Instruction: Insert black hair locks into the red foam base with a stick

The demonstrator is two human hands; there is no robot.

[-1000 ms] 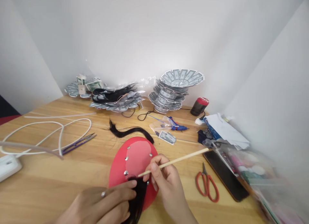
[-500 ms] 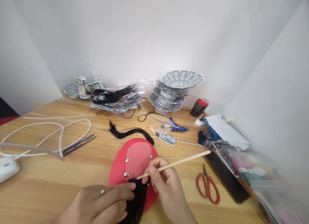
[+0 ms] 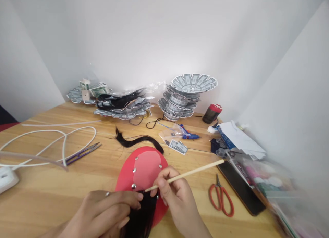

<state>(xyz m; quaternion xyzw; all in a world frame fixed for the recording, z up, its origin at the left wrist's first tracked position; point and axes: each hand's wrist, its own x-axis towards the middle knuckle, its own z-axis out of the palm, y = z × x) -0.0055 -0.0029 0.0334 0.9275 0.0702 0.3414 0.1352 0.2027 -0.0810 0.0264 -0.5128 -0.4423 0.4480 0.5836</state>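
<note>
A red oval piece (image 3: 124, 173) with a pink panel (image 3: 147, 166) and several silver studs lies on the table in front of me. Black hair (image 3: 141, 214) spreads over its lower part and hangs toward me. My left hand (image 3: 110, 207), with a ring on it, pinches the left upper edge of this hair. In my right hand (image 3: 174, 193) a thin wooden stick (image 3: 195, 169) is held like a pen, its lower tip touching the top edge of the hair. Behind the oval lies a separate curved lock of black hair (image 3: 138, 140).
Red-handled scissors (image 3: 221, 198) and a black phone (image 3: 241, 188) lie to the right, beside plastic bags (image 3: 272, 183). Purple thread snips (image 3: 82, 153) and a white cable (image 3: 65, 145) are on the left. A blue glue gun (image 3: 190, 136) and stacked paper-money bowls (image 3: 180, 101) stand farther back.
My left hand has shifted slightly left, drawing the hair a little that way. The right hand and the stick have barely moved.
</note>
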